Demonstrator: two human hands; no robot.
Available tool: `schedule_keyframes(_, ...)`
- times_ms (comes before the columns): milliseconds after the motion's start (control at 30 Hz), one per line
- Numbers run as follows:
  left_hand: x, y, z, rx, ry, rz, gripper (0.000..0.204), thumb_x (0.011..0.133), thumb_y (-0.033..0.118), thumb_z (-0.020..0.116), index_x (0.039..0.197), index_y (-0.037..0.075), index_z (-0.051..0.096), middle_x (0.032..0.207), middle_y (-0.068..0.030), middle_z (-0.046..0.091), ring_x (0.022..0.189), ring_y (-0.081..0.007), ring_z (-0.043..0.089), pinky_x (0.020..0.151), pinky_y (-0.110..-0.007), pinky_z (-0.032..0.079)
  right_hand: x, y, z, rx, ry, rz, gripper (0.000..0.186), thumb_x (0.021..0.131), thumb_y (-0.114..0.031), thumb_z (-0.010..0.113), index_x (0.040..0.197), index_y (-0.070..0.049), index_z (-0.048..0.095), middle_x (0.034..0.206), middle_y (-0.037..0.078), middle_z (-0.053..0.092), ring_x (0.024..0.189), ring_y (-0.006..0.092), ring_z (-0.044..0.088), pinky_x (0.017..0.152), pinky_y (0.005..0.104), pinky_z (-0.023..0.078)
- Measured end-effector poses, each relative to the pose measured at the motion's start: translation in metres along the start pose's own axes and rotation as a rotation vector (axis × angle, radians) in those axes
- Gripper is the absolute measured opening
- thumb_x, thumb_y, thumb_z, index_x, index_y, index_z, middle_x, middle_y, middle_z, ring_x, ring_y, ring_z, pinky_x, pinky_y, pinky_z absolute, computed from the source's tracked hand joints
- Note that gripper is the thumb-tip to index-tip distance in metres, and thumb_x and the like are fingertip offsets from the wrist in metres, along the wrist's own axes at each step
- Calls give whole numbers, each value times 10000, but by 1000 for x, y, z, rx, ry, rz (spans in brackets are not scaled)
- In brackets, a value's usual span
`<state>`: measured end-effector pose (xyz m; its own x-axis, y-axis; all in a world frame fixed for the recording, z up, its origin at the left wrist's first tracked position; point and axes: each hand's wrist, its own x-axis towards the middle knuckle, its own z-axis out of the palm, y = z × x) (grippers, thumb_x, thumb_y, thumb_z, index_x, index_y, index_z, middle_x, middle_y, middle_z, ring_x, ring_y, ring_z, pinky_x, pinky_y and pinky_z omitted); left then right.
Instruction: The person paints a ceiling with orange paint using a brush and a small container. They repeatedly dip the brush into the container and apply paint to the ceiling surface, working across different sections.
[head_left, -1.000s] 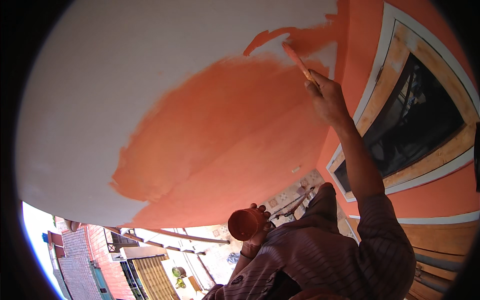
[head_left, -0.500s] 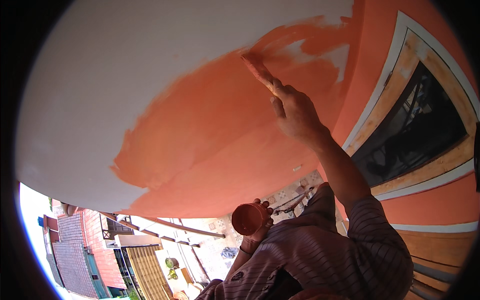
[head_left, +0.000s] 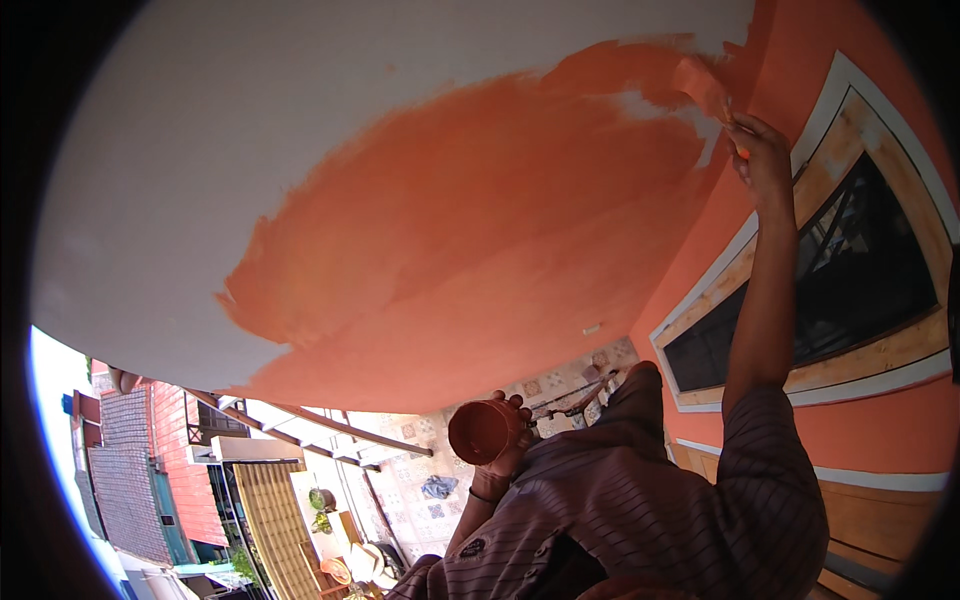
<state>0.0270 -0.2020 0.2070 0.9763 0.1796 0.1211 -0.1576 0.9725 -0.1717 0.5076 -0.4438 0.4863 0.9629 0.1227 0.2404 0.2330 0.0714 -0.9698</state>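
My right hand (head_left: pixel 763 160) is closed around the handle of a paintbrush (head_left: pixel 703 88). Its wide bristles, coated in orange paint, lie against the wall near the corner at the upper right. Fresh orange paint (head_left: pixel 450 180) covers a broad patch of that wall, with a small pale gap just below the brush. Beyond the patch the wall is a pale grey-white (head_left: pixel 230 120). Lower down, close to my body, my left hand (head_left: pixel 508 460) grips a round paint cup (head_left: pixel 478 432) from its right side. The cup's inside is orange; how much paint it holds I cannot tell.
A window (head_left: pixel 870 240) with dark glass, a wooden frame and a white border is set in the orange wall on the right. Ladder-like wooden rails (head_left: pixel 340 425) lean at lower left. A blue crumpled item (head_left: pixel 438 487) lies on the patterned tile floor (head_left: pixel 415 430).
My right hand has carried the brush rightward across the wall, from the patch's upper edge to near the corner. My left hand still holds the cup; the view has shifted slightly.
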Motion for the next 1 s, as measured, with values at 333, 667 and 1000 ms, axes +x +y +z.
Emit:
schedule_keyframes(333,11,-1,0,5,17,-67,645,1002,445,695,1496,73,513,1463,-209,524,1351,-417,538,983,-588,590,-100,46,114,-478,-255,-385,301,996,-139,691,1257,12,698,785,95,616,747,170,633,707,366,505)
schedule_keyframes(667,4,-2,1,39,93,-12,642,1004,445,691,1501,80,510,1434,-208,557,1330,-407,565,959,-576,597,-37,12,39,-574,81,-248,301,1005,-137,661,1259,9,727,928,131,726,807,194,687,751,377,529)
schedule_keyframes(1000,11,-5,10,35,77,-27,591,1001,424,706,1453,80,545,1435,-196,557,1311,-402,575,964,-568,600,-41,57,27,-265,-157,-103,244,1024,-112,690,1215,38,717,728,-24,544,589,43,459,516,255,364)
